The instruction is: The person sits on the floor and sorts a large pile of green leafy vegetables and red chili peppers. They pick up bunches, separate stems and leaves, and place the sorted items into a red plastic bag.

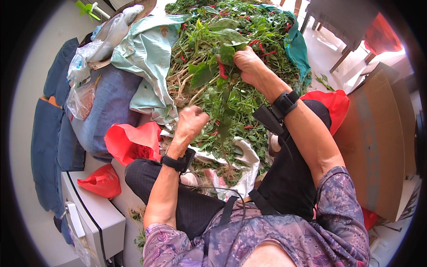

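My right hand (247,65) grips the leafy top of a chili pepper plant (204,76) with broad green leaves. Its stem runs down in front of me to a tuft of pale roots (229,173). Close by the right hand, a red chili pepper (222,70) hangs among the leaves. My left hand (193,122) is to the left of the stem, its fingers curled; whether anything is inside them is hidden. Beyond both hands spreads a large heap of uprooted chili plants (273,66), dotted with red peppers.
By my left knee stands an open red bag (135,142) with red contents. Another red bag (100,183) lies near a pale cabinet (110,223). A cardboard box (370,143) is at my right. Pale green cloth (146,56) borders the heap on the left.
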Available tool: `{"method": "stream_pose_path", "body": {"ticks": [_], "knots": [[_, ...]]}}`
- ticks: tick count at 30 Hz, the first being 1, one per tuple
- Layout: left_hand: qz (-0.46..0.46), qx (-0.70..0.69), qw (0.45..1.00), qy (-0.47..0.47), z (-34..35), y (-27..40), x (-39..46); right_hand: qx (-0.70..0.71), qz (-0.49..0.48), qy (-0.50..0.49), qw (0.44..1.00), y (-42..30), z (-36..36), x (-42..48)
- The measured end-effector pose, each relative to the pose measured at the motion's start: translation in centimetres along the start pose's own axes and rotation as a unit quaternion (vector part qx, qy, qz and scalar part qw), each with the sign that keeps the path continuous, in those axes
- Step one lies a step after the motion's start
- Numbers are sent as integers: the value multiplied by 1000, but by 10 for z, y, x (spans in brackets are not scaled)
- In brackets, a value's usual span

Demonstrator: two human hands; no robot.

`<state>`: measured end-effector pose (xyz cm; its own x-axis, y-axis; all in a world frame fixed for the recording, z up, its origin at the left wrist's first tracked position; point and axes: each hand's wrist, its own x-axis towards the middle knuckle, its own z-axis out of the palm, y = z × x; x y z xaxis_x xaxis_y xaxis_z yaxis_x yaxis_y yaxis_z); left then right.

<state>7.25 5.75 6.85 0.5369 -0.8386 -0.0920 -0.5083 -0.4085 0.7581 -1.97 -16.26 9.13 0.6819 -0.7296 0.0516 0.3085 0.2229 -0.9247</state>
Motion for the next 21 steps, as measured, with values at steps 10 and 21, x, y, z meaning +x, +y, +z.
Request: {"method": "stream_pose_path", "body": {"ticks": [10, 21], "knots": [[130, -257, 952, 106, -5, 61, -6, 4, 72, -63, 995, -9, 44, -43], [140, -108, 975, 132, -4, 43, 6, -23, 40, -73, 996, -2, 54, -52]]}}
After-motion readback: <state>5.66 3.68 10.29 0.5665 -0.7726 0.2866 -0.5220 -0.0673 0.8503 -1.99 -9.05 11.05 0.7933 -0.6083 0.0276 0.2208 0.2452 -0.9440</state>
